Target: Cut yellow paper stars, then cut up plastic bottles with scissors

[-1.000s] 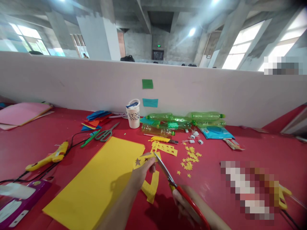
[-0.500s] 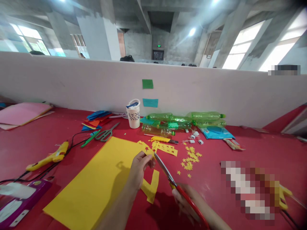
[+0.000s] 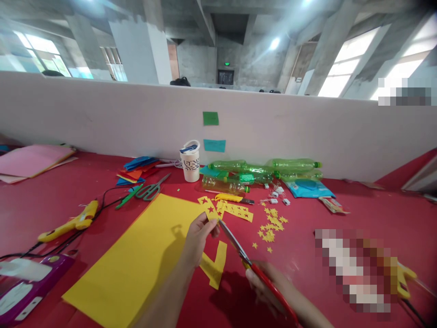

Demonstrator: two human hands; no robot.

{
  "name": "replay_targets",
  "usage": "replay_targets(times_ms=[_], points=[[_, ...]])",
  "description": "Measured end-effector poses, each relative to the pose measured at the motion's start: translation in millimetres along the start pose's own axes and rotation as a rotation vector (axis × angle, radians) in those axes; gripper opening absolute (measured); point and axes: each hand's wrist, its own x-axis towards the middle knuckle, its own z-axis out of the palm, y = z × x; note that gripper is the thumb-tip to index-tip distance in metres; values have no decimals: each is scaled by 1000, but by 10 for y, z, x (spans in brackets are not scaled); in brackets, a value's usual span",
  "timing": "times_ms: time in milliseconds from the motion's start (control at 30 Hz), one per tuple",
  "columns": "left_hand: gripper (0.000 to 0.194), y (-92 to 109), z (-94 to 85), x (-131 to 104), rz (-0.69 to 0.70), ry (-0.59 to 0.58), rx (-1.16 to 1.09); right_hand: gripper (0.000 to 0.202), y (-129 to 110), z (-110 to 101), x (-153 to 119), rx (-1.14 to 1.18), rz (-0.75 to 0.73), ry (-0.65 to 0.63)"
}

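My left hand point(image 3: 199, 234) pinches a yellow paper strip point(image 3: 208, 206) with star-shaped holes in it. In my right hand point(image 3: 264, 280) is a pair of red-handled scissors point(image 3: 239, 248), its blade tips at the edge of that strip by my left fingertips. Beneath my left forearm lies a large yellow sheet point(image 3: 136, 255). A bent yellow paper scrap point(image 3: 216, 269) rests between my hands. Beyond them are another star-punched strip point(image 3: 237, 211) and a scattered pile of small yellow stars point(image 3: 271, 223).
Behind my hands lie a yellow utility knife point(image 3: 229, 197), green plastic bottles point(image 3: 259, 170) and a white cup point(image 3: 190, 166). To the left are grey-green scissors point(image 3: 150, 190), a yellow glue gun point(image 3: 73, 222) and a purple power strip point(image 3: 37, 284). A blue packet point(image 3: 309, 188) lies right of the bottles.
The strip in my left hand has turned slightly, so more of its star holes show. Both hands and the scissors have barely moved.
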Motion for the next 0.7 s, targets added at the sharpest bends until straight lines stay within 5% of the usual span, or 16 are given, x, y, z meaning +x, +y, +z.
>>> replay_targets(times_ms=[700], points=[[15,92,64,-17,-38,-6,-15,54,-56,7,-42,66,12,1]])
